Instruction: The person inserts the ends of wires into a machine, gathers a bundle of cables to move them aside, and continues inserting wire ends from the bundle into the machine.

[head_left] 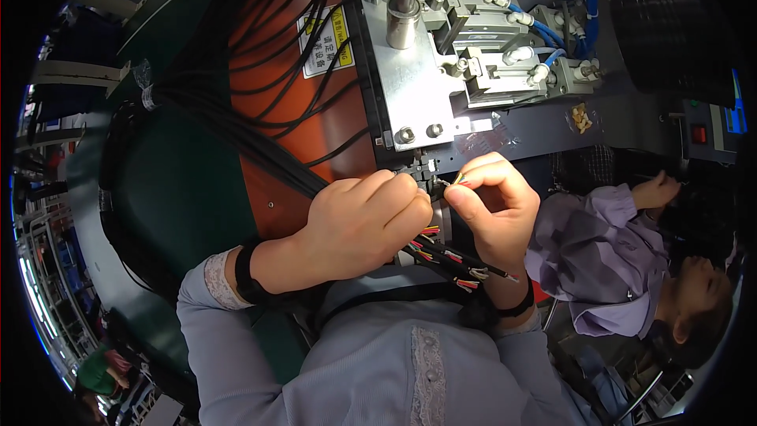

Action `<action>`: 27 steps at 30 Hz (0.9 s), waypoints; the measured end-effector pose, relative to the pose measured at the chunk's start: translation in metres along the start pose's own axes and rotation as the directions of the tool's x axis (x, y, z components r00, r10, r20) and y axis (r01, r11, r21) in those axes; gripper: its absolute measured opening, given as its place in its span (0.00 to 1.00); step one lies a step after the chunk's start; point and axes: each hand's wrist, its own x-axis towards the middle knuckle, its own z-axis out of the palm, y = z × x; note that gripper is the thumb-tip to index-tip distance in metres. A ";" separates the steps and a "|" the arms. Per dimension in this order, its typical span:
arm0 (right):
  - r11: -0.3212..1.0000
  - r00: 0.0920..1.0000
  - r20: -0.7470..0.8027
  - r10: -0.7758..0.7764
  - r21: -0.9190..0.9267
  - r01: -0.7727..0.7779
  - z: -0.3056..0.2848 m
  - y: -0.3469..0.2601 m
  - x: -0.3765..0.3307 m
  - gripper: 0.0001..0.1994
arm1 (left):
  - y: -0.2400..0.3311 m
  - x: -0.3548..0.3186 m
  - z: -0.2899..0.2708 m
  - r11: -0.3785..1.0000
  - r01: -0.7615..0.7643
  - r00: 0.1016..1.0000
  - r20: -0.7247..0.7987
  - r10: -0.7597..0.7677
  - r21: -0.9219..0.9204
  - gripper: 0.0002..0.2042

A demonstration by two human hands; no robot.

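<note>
Hands: two, left (367, 225) and right (497, 209), both at the grip. Wristbands (251, 274), black: two, one behind each hand. Black cables (284, 164): one thick bundle, running up and left from the grip; strands too crowded to count. Stripped cable ends (430, 251): several, just below the grip, overlapping, exact number unclear. Silver plate (410, 91): one, above the grip. Bolts (404, 136) on its near end: two. Upright post (404, 8): one, farther above. Warning label (317, 55): one, above left. Red switch (699, 134): one, far right. Co-worker in lilac (603, 256): one, right of the grip.
</note>
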 end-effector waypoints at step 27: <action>0.835 0.948 0.057 -0.312 -0.459 0.303 0.007 0.012 0.000 0.07 | 0.000 -0.006 0.008 0.992 0.117 0.993 0.025 -0.118 0.039 0.09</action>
